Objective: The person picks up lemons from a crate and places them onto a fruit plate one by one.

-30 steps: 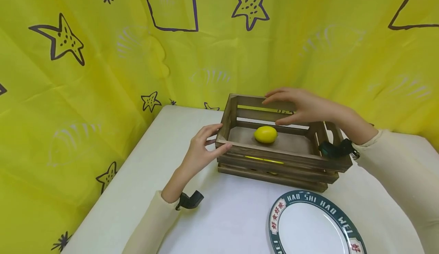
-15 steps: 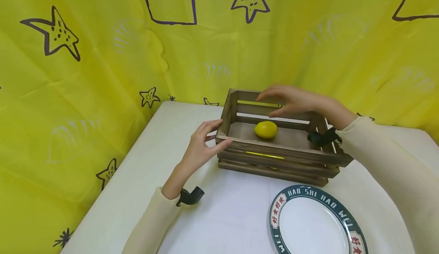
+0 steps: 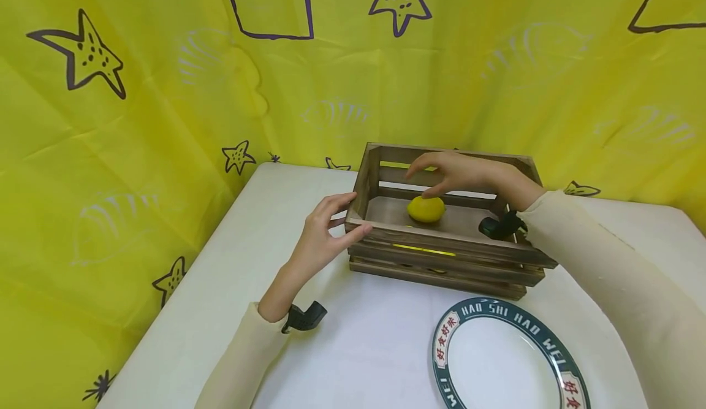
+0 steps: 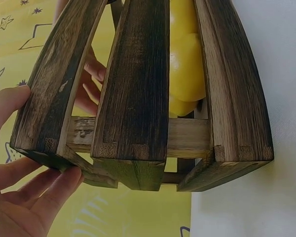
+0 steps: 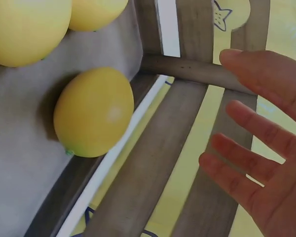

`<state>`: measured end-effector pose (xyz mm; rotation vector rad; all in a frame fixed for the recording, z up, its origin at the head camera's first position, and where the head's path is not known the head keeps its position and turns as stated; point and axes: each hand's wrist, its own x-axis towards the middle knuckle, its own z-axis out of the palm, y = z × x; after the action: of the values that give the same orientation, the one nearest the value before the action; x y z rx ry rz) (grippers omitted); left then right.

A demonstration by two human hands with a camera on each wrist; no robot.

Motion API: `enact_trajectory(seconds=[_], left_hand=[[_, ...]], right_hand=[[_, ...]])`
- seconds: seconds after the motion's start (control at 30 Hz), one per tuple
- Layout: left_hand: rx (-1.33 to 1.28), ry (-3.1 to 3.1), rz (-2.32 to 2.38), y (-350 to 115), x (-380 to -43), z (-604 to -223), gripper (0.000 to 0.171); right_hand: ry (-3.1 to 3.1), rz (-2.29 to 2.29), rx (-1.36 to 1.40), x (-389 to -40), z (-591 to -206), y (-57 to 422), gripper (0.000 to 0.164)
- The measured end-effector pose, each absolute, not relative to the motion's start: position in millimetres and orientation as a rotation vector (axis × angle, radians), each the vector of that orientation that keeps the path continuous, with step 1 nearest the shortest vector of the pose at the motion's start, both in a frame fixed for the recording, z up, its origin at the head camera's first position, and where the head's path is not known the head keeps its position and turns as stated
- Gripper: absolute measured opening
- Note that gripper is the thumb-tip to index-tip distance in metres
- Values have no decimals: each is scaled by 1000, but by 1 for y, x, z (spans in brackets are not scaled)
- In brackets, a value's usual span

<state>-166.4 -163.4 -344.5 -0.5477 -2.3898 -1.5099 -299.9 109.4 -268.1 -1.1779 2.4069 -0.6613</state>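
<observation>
A brown slatted wooden crate (image 3: 447, 237) stands on the table. My left hand (image 3: 318, 237) holds its near left corner, with the thumb on the front slat and the fingers against the end, as the left wrist view (image 4: 32, 197) of that hand confirms. Inside, one yellow lemon (image 3: 426, 210) lies on the crate's floor; more lemons (image 4: 186, 64) show through the slats, mostly hidden by the front wall in the head view. Over the crate my right hand (image 3: 469, 173) hovers with relaxed, spread fingers. The right wrist view has a lemon (image 5: 93, 112) apart from those fingers (image 5: 246, 182).
A white plate (image 3: 502, 360) with a green lettered rim lies in front of the crate. Yellow patterned cloth (image 3: 331, 72) hangs behind the table (image 3: 331, 335) and along its left side.
My right hand has moved left and lower, nearer the lemon. The left hand stays at the crate's corner. The head view has shifted slightly.
</observation>
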Motion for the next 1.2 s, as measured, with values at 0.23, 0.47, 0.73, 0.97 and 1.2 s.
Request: enact_trajectory(seconds=[0.23, 0.47, 0.73, 0.97, 1.2], left_hand=[[-540, -2401, -1502, -162, -166, -345, 60], [-534, -2415, -1477, -162, -166, -346, 60], [-518, -2425, -1476, -161, -165, -346, 61], [-508, -2445, -1477, -160, -162, -344, 61], [-515, -2437, -1474, -161, -163, -344, 61]], right_hand=[[2363, -593, -1165, -308, -280, 114, 46], [2309, -478, -1136, -312, -289, 115, 48], [2305, -357, -1153, -309, -298, 111, 54], [2298, -270, -1148, -306, -304, 110, 57], [2313, -323, -1060, -306, -312, 112, 53]])
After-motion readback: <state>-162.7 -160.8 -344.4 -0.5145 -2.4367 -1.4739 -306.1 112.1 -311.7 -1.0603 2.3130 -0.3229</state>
